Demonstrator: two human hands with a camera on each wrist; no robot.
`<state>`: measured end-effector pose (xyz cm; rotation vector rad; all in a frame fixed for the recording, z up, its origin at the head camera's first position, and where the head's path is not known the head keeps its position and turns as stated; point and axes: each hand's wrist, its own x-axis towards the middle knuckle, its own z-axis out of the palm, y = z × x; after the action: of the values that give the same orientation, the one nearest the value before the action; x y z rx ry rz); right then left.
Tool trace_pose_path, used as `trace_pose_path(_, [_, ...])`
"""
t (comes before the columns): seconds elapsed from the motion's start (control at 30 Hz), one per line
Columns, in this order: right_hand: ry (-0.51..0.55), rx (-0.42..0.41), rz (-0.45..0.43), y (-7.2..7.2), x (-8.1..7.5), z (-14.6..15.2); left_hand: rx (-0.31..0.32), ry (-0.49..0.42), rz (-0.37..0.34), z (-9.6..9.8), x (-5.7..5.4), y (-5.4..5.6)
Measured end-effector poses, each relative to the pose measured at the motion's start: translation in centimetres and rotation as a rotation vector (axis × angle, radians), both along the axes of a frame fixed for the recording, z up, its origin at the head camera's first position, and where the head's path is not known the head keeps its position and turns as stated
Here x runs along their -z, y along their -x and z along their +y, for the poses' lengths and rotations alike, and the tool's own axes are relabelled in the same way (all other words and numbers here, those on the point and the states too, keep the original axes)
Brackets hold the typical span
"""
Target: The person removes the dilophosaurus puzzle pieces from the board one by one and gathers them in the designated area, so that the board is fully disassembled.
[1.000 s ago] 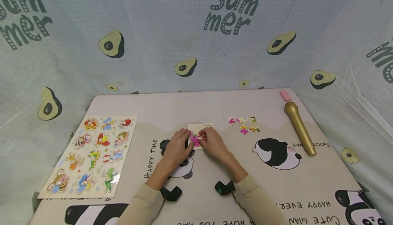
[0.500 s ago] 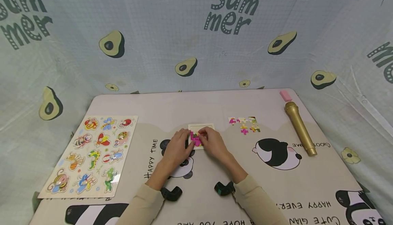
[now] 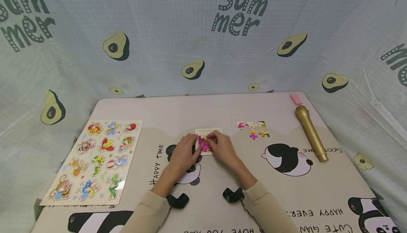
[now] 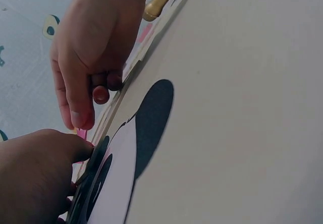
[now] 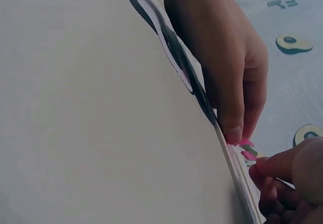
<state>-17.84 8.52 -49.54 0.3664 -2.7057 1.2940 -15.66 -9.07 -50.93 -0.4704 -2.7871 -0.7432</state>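
Observation:
A small cream puzzle tray [image 3: 208, 130] lies flat at the middle of the table. Pink jigsaw pieces [image 3: 204, 147] fill part of its near left side. My left hand [image 3: 182, 152] holds the tray's left side, its thumb at the near left corner beside the pieces. My right hand [image 3: 223, 150] reaches in from the right, thumb and forefinger pinching a puzzle piece low over the tray; the fingers hide most of that piece. In the right wrist view, pink and green pieces [image 5: 248, 155] show between the two hands' fingertips.
Several loose jigsaw pieces [image 3: 253, 134] lie to the tray's right. A gold microphone-shaped stick [image 3: 311, 133] and a pink block [image 3: 296, 99] lie along the right edge. A large insect-picture board [image 3: 103, 148] covers the left side. Dark wrist devices [image 3: 178, 201] sit under the wrists.
The right fingertips shift slightly over the tray, and the pink piece settles against the others, with more pink showing together. The left hand stays in place.

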Motion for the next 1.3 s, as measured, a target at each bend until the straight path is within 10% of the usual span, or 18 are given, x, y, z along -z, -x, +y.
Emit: trace_pose_path(1.3, [0.011,0.168,-0.143,2.4,-3.2,9.0,-0.002,0.022,0.04,0.1,0.0,-0.2])
